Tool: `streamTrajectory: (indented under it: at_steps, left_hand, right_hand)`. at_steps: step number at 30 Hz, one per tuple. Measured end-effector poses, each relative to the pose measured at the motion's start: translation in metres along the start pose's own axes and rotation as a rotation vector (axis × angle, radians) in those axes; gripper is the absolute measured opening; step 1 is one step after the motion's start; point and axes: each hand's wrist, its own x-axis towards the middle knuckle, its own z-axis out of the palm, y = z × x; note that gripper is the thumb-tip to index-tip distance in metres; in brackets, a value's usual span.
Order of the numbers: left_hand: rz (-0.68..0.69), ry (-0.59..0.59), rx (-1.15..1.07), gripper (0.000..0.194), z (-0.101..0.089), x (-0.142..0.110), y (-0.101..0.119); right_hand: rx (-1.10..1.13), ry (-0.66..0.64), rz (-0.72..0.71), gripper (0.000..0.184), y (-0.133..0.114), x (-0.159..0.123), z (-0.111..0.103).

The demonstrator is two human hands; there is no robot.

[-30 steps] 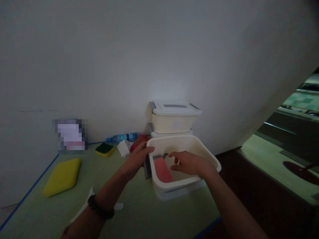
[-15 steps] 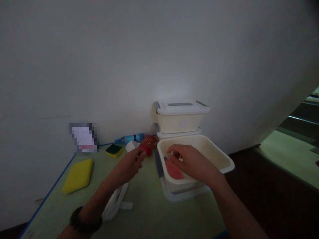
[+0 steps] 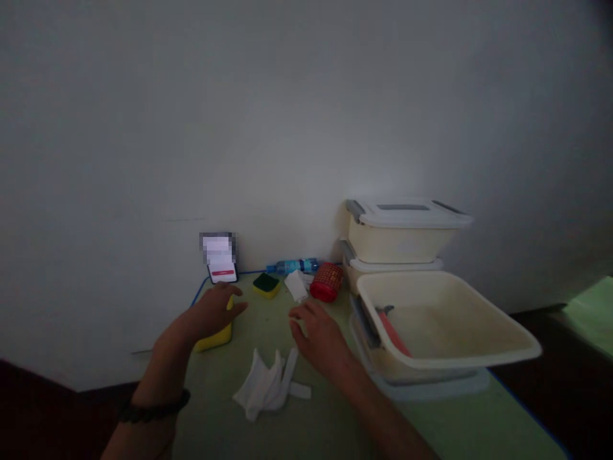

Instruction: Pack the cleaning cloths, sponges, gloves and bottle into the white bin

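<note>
Both hands have shifted leftward over the surface (image 3: 215,434) since half a second ago: the right hand (image 3: 318,335) has left the lidless cream plastic bin (image 3: 460,364), and the left hand (image 3: 209,312) has gone from beside the red patterned cylindrical object (image 3: 327,283) to the flat yellow pad (image 3: 218,338). Because the view has swung left too, the bins sit farther right in the frame.

Coming from the lower left, the left forearm, with a dark beaded bracelet (image 3: 156,407), slants up. Its hand lies palm down across the pad, left of centre, thumb and fingers spread in a wide grip; whether it touches the pad cannot be told. Rising from the bottom right, the other forearm ends in loosely curled fingers near mid-frame, the grip narrow, with nothing visible in it, above the crumpled white cloth piece with straps (image 3: 265,386), which now shows whole.

At the lower right, a pink piece (image 3: 395,335) lies inside the lidless bin along its left wall.

Left of centre, a dark-framed phone (image 3: 223,259) leans on the wall, its screen partly pixelated, its red bar too small to read. Lettering on the clear plastic bottle with a blue label (image 3: 294,266) is unreadable.
</note>
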Motion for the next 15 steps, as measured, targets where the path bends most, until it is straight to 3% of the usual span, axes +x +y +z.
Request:
streamTrajectory:
  at_steps: [5,9,15]
  left_hand:
    - [-0.168,-0.132,0.085,0.063,0.016,0.008,-0.017]
    - [-0.245,-0.166,0.098,0.08,0.031,0.011,-0.031]
    - [-0.264,-0.169,0.104,0.083,0.034,0.011,-0.033]
  right_hand:
    - [0.072,-0.014,0.009,0.029,0.029,-0.002,0.038]
    - [0.134,-0.016,0.009,0.031,0.031,-0.006,0.045]
    - [0.165,-0.015,0.029,0.031,0.032,-0.007,0.05]
